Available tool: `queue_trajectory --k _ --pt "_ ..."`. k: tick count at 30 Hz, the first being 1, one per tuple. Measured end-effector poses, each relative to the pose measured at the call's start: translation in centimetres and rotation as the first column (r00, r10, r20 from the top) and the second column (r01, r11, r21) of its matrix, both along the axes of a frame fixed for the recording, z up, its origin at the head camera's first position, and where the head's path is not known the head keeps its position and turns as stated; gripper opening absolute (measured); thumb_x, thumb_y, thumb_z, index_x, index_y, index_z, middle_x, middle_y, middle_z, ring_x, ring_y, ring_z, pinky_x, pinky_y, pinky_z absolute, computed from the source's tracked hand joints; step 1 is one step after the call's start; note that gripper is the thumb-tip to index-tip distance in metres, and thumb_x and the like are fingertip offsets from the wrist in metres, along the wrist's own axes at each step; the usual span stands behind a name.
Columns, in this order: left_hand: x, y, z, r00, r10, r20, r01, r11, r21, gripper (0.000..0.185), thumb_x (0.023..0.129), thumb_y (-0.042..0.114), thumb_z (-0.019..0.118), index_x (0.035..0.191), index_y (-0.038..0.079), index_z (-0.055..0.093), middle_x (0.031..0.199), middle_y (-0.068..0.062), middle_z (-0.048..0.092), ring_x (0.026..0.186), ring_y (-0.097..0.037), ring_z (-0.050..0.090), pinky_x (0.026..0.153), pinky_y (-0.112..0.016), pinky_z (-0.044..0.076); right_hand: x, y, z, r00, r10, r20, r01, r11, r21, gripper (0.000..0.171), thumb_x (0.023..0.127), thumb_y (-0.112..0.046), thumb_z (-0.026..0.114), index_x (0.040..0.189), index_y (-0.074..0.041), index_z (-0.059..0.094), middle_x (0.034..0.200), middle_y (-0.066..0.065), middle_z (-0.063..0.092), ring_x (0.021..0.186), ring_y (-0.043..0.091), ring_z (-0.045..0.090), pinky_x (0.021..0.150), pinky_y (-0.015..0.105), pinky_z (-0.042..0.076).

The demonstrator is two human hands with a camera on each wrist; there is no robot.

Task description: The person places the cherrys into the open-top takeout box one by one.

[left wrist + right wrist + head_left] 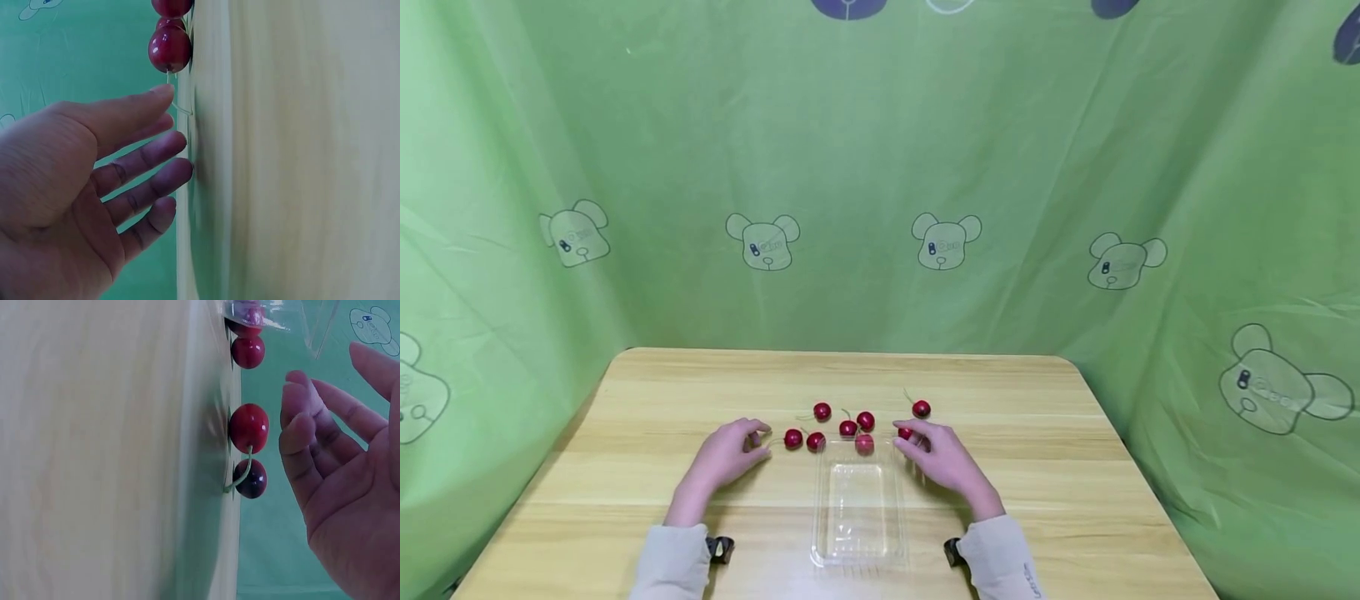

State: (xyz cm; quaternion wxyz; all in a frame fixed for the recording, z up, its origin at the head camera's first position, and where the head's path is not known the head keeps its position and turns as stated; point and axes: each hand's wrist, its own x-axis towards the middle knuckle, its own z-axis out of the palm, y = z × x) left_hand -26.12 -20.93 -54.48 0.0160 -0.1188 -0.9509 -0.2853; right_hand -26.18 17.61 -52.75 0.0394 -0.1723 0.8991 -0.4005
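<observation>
Two bare hands are seen lowered onto a pale wooden table (625, 467) draped round with green bear-printed cloth (880, 167), a scatter of glossy red cherries lying between them. From the head camera, the left hand (726, 457) is shown with its fingertips beside the leftmost red cherry (793, 438), which has a second cherry (816, 442) just past it; the right hand (942, 456) is shown with its fingertips at a small red cherry (906, 433), while another stemmed cherry (921, 408) lies just beyond the fingers. A clear, shallow plastic tray (859, 554) is set between the two wrists, with one cherry (864, 444) at its far rim and three more lying beyond.

What the overhead view leaves unclear is supplied by the wrist cameras. In the left wrist view, the left hand (81, 200) is seen open, fingers (156, 178) loosely spread and holding nothing, their tips close to the table edge; the nearest cherry (169, 49) is shown just past the thumb tip, its pale stem trailing toward the fingers. In the right wrist view, the right hand (344, 487) is likewise seen open and empty, fingers (300, 431) slightly bent, with a bright red cherry (249, 427) just ahead of the fingertips, apart from them, and a darker cherry (251, 479) beside it. The tray corner (275, 315) is glimpsed beyond.
</observation>
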Motion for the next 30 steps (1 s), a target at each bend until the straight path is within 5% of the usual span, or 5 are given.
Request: queue_trajectory --k 13,30 --pt "0.1 0.6 0.2 0.999 0.024 0.032 -0.023 1.000 -0.005 0.033 0.087 0.015 0.082 0.118 0.007 0.072 0.086 0.002 0.066 0.077 -0.011 0.057 0.077 -0.038 0.054 0.0 -0.8 -0.6 0.991 0.063 0.122 -0.046 0.989 -0.140 0.047 0.102 -0.032 0.066 0.141 -0.007 0.061 0.090 0.011 0.069 0.063 0.022 0.065 0.056 0.031 0.058" --pt "0.1 1.4 -0.2 0.999 0.039 0.025 -0.039 0.999 0.006 0.024 0.087 0.010 0.080 0.109 0.009 0.073 0.080 0.005 0.063 0.074 -0.010 0.057 0.076 -0.038 0.055 -0.1 -1.0 -1.3 0.984 0.102 0.144 -0.072 0.977 -0.201 0.044 0.103 -0.028 0.065 0.141 -0.006 0.060 0.087 0.011 0.069 0.062 0.023 0.065 0.053 0.034 0.059"
